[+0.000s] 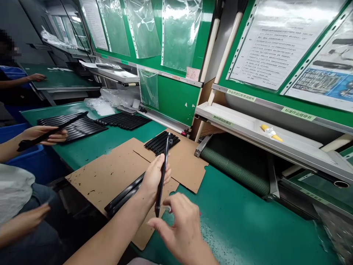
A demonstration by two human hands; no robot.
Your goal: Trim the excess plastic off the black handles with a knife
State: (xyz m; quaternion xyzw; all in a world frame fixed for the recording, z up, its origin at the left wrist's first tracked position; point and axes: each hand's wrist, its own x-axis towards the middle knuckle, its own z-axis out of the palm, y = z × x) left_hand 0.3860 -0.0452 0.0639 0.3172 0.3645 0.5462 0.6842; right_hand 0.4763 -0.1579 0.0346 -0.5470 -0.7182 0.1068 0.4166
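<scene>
My left hand (156, 175) is closed around a long, slim black bar (163, 175), held tilted above the cardboard. A small bracket-like piece shows at the bar's upper end. Close to its lower end is my right hand (180, 221), thumb and curled fingers apart, with a gap between them. A small pale spot shows at those fingers, too small to name. Under my left forearm, several black bars (124, 195) lie on the cardboard sheet (110, 169). Beyond my left hand a row of shorter-looking black bars (161, 142) rests on another cardboard sheet (193, 165).
At the left, a co-worker's hand (55, 134) holds a black bar. More black bars (74, 127) and plastic bags (102, 105) lie on the green table (242, 228). A ribbed conveyor belt (237, 162) sits under a shelf (248, 125) on the right. Blue bins (30, 158) stand at left.
</scene>
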